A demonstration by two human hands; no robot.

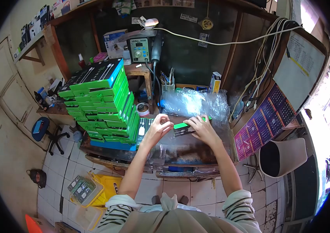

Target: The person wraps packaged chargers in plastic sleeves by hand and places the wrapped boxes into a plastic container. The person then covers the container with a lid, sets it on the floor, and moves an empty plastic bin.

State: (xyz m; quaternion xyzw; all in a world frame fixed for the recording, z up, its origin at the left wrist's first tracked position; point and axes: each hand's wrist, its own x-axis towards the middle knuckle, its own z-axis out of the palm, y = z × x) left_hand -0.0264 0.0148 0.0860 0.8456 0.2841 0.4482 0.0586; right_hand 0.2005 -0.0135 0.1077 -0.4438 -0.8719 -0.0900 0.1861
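A small box with a green top and black side is on the worktable in front of me. My right hand grips it at its right part, fingers over the top. My left hand is held just off the box's left end, thumb and fingers pinched together. Whatever is in that pinch, if anything, is too small to tell. Left of it, a tall stack of green and black boxes rises from the table. Another box with a white picture on it shows between the stack and my left hand.
Shiny clear plastic wrap lies behind the box. A roll of tape is by the stack. Farther back are a soldering station and a pen basket. A yellow crate stands on the floor; a chair is at right.
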